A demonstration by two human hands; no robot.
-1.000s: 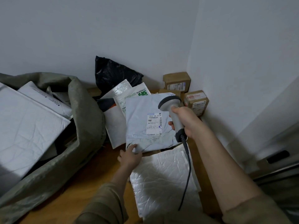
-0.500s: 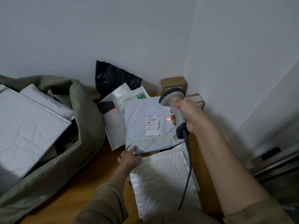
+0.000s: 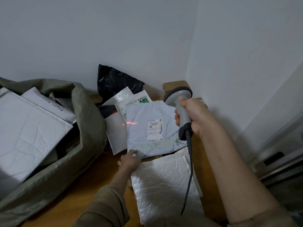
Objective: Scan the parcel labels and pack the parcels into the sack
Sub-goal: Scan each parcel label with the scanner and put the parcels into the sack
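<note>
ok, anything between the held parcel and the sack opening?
Nothing visible. The left hand holds the parcel just right of the sack, with only the sack's rim between them. The mouth is open, though envelopes fill much of it.

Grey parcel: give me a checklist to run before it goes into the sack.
1. Left hand grips the grey parcel by its lower corner: ok.
2. Label faces up, uncovered: ok.
3. Right hand holds the scanner: ok.
4. Red scan line lies on the label: not ok; it sits left of it.
5. Scan registered: cannot tell.
6. Sack mouth open: ok.
</note>
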